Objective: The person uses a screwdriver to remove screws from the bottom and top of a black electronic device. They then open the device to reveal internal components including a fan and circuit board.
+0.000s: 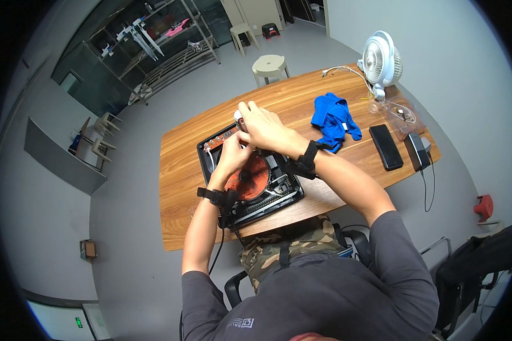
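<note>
An opened induction cooker [299, 196] with a black casing lies on the table in front of me. Inside it are a round reddish coil [250, 181] and, along the far side, an orange circuit board [215, 140]. My right hand [263, 128] is closed over the cooker's far edge, its fingers round a small upright tool with a white round end [238, 115]; the tool's lower part is hidden. Just nearer, my left hand [234, 154] reaches over the circuit board with its fingers pinched together. What they hold, if anything, is covered by the hands.
Right of the cooker lie a crumpled blue cloth [334, 120], a black phone [385, 148] and a black box-shaped device [417, 152] with a cable. A white fan [381, 61] and a clear plastic bag [403, 118] are at the far right. A stool [270, 66] stands beyond the wooden table [179, 170].
</note>
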`<state>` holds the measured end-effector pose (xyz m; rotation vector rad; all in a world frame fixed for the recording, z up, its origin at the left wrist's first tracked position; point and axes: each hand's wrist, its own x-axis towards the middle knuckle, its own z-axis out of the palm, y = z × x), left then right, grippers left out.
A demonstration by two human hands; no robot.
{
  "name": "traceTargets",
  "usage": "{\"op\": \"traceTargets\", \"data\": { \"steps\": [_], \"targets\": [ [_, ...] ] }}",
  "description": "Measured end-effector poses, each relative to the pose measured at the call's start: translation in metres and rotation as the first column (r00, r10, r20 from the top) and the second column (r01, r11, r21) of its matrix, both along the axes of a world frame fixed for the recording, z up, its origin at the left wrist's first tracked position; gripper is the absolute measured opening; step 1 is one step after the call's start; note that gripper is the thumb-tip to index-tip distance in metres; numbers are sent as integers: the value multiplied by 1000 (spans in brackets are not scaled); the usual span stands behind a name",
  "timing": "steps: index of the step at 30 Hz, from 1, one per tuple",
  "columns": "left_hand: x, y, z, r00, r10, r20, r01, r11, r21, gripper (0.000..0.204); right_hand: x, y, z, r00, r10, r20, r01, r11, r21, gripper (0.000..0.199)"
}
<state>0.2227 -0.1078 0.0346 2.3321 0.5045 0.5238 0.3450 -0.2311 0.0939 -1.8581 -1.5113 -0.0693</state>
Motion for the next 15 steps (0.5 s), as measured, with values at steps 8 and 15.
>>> {"op": "traceTargets", "data": {
  "steps": [8, 15],
  "targets": [
    [9, -13, 16, 996, 71, 52, -75, 995, 65, 33, 5, 11, -6, 995, 80, -57, -73, 991, 113, 41],
    [4, -6, 14, 997, 73, -20, -71, 993, 96, 34, 8, 7, -3, 990, 99, -99, -87, 988, 125, 46]
  ]
}}
